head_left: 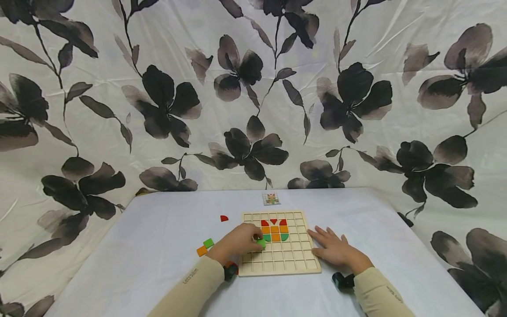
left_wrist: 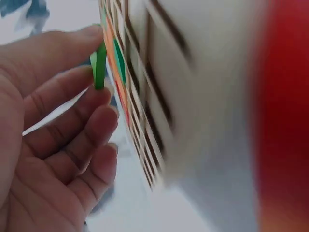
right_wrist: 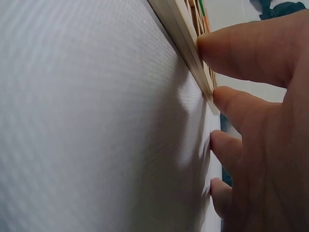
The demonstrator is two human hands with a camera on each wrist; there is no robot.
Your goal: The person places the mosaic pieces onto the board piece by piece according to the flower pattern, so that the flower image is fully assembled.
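A wooden grid board (head_left: pixel 297 259) lies on the white table. Red, orange and green tiles fill several cells in its upper middle, among them an orange square tile (head_left: pixel 275 230). My left hand (head_left: pixel 239 240) reaches over the board's left side and pinches a light green tile (left_wrist: pixel 100 65) between thumb and fingers, just above the grid. In the left wrist view that tile is seen edge-on. My right hand (head_left: pixel 336 248) rests at the board's right edge with its fingers spread; in the right wrist view the thumb (right_wrist: pixel 246 48) and index finger touch the wooden rim.
A small patterned card (head_left: pixel 271 199) lies behind the board. To the left are a red quarter-round tile (head_left: pixel 224 218), a green square tile (head_left: pixel 208 243) and an orange square tile (head_left: pixel 202 251). More red and orange pieces sit partly hidden by the left wrist. A floral cloth (head_left: pixel 245 88) hangs behind.
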